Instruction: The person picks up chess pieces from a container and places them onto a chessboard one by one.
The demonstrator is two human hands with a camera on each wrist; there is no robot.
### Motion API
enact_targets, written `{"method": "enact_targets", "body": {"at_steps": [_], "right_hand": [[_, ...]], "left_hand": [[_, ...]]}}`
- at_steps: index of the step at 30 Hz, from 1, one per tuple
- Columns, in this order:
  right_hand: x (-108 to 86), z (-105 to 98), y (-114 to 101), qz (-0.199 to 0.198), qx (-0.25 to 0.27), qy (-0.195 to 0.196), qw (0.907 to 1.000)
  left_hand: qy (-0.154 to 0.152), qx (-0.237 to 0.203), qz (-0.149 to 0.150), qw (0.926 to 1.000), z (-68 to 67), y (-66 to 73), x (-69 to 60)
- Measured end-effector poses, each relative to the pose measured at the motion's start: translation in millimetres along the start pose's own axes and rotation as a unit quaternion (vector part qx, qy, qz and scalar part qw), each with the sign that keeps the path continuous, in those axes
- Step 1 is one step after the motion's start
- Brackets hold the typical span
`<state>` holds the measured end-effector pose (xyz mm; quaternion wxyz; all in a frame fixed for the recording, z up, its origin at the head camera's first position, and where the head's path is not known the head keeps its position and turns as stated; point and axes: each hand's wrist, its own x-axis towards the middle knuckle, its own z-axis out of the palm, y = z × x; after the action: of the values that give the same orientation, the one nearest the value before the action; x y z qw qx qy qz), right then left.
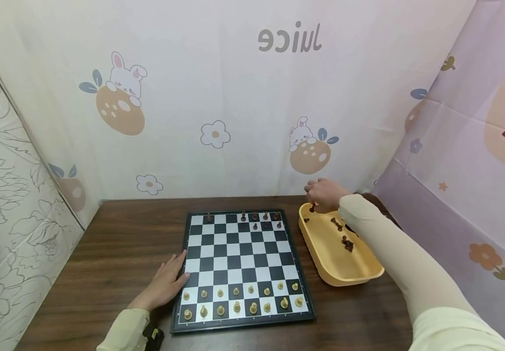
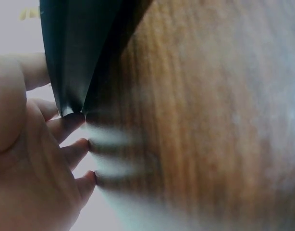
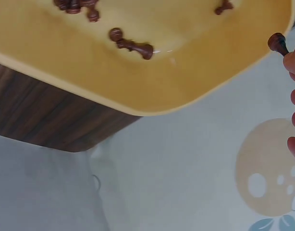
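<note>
Brown chess piece (image 3: 278, 42) pinched in right grip (image 1: 324, 195); left grip (image 1: 163, 285), fingers apart, touches chessboard (image 1: 240, 262).

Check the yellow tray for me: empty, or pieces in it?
Not empty: several dark chess pieces lie inside the yellow tray, visible in both the head and right wrist views.

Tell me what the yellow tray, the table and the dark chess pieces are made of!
The yellow tray looks like smooth, slightly glossy plastic: even colour, rounded corners. The table seems wood or wood-look laminate, with streaky brown grain. The dark chess pieces may be plastic or wood; shiny highlights suggest a glossy finish.
</note>
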<state>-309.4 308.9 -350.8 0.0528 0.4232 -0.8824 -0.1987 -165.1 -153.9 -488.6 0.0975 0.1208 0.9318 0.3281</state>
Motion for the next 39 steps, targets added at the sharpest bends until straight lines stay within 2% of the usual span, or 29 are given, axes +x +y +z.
{"method": "enact_targets", "body": {"at_steps": [4,11,15,24,39], "right_hand": [[13.3,-8.5,-3.1,-0.004,-0.009,-0.006,0.9999],[36.0,-13.6,-11.3,0.013,-0.018,-0.024,0.9995],[46.0,-14.1,-16.5,0.013,-0.021,-0.015,0.9996],[66.2,-20.0,-27.8,0.013,0.009,-0.016,0.9997],[93.7,-33.8,-42.0,0.019,-0.005,-0.013,0.9997]], "left_hand": [[0.001,0.002,0.0,1.0,-0.1,-0.3,-0.1],[0.0,-0.002,0.003,1.0,-0.3,1.4,-0.4],[-0.001,-0.001,0.004,1.0,-0.5,1.2,-0.5],[0.0,-0.002,0.005,1.0,-0.8,0.9,-0.4],[-0.001,-0.003,-0.006,1.0,-0.2,0.0,0.5]]}}
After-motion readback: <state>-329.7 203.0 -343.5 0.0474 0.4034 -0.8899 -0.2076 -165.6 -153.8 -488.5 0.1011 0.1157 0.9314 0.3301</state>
